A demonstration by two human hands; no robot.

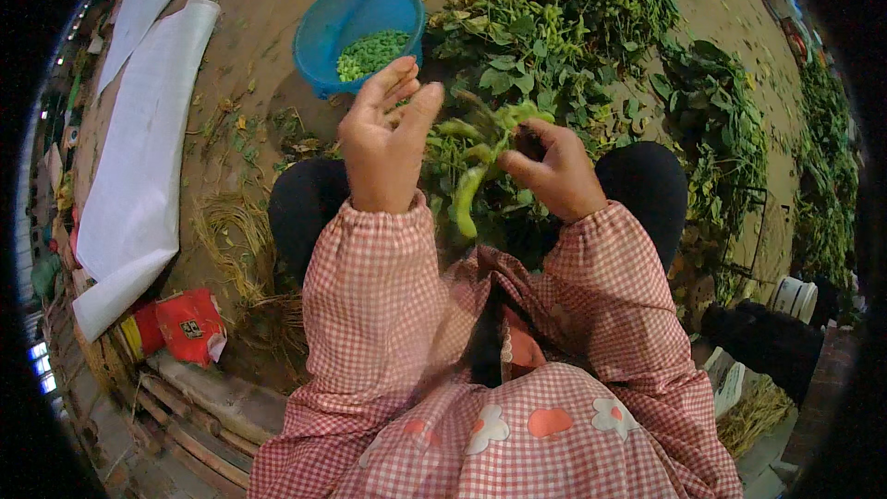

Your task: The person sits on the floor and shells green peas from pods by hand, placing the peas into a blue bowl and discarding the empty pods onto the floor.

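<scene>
A cluster of green bean pods (471, 197) with leaves hangs from my right hand (554, 170), whose thumb and forefinger pinch the stem. To its left my left hand (388, 132) is raised near the rim of a blue plastic basin (322, 24), fingers curled and thumb apart; whether something small lies between them cannot be told. Shelled green beans (374, 52) lie in the lower part of the tilted-looking basin. Beyond my right hand a heap of leafy bean plants with pods (540, 41) covers the ground.
White sheeting (142, 166) lies along the left. A red package (190, 326) sits at the lower left by wooden poles (194, 443). Dry stalks (235, 229) lie beside my left knee. More cut plants (721, 111) and a white bucket (793, 298) are at the right.
</scene>
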